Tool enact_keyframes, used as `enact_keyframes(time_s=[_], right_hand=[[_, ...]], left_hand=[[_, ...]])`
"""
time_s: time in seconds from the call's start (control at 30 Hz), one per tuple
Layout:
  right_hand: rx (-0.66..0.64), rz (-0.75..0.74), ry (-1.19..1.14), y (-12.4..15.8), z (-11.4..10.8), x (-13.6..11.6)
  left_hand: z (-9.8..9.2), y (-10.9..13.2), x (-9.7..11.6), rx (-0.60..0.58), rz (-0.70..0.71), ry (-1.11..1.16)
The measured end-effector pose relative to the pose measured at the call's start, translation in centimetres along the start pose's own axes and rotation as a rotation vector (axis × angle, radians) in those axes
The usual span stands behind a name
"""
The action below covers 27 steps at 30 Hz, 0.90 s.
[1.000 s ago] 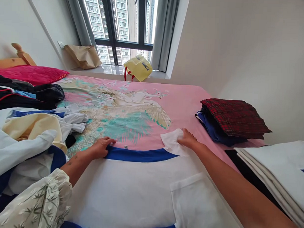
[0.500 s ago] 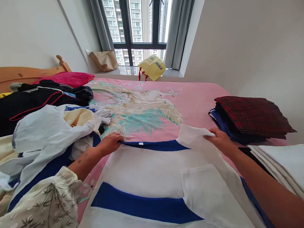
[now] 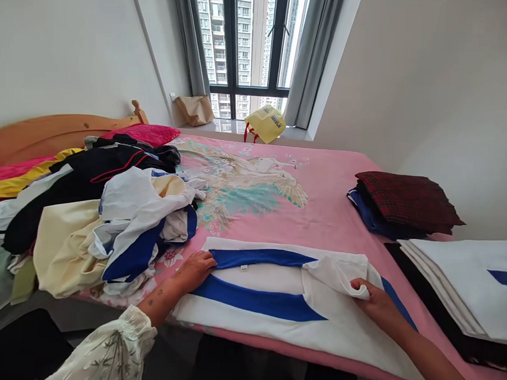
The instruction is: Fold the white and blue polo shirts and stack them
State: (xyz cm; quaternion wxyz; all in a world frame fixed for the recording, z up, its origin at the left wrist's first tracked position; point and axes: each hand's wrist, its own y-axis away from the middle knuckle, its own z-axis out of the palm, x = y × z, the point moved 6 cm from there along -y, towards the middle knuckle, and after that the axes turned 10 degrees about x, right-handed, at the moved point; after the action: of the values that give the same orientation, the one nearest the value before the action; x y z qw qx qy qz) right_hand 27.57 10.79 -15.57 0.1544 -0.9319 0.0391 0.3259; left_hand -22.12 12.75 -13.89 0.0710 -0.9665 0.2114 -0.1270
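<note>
A white shirt (image 3: 257, 328) with blue bands lies across the near edge of the bed, its neck opening and small label facing me. My left hand (image 3: 197, 270) rests at the left end of the upper blue band, fingers curled over the cloth and closed on it. On the other side, my right hand (image 3: 368, 296) pinches the edge of a white sleeve (image 3: 337, 273), which is bunched and folded inward. Part of the shirt's right side is hidden under my right forearm.
A loose heap of clothes (image 3: 132, 208) lies on the left of the pink bed sheet (image 3: 328, 203). At right are a folded stack topped with red plaid (image 3: 407, 198) and a stack of folded white garments (image 3: 462, 275). A yellow bag (image 3: 266, 124) sits by the window.
The shirt has come down flat onto the bed. My right hand has lowered and drawn the sleeve inward, and my left hand has lowered with the neckline. The view has shifted left.
</note>
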Motion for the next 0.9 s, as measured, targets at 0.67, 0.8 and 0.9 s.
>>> enact_keyframes(time_s=[0.67, 0.8, 0.9], right_hand=[[-0.13, -0.316, 0.133, 5.3, -1.7, -1.2], [0.133, -0.375, 0.065, 7.4, -3.2, -5.2], [0.169, -0.416, -0.116, 8.9, -1.5, -11.3]], left_hand=[[-2.2, 3.2, -1.4, 0.21, -0.062, 0.004], [-3.1, 6.8, -2.6, 0.342, -0.217, -0.042], [-2.1, 8.5, -2.3, 0.286, -0.302, -0.069]])
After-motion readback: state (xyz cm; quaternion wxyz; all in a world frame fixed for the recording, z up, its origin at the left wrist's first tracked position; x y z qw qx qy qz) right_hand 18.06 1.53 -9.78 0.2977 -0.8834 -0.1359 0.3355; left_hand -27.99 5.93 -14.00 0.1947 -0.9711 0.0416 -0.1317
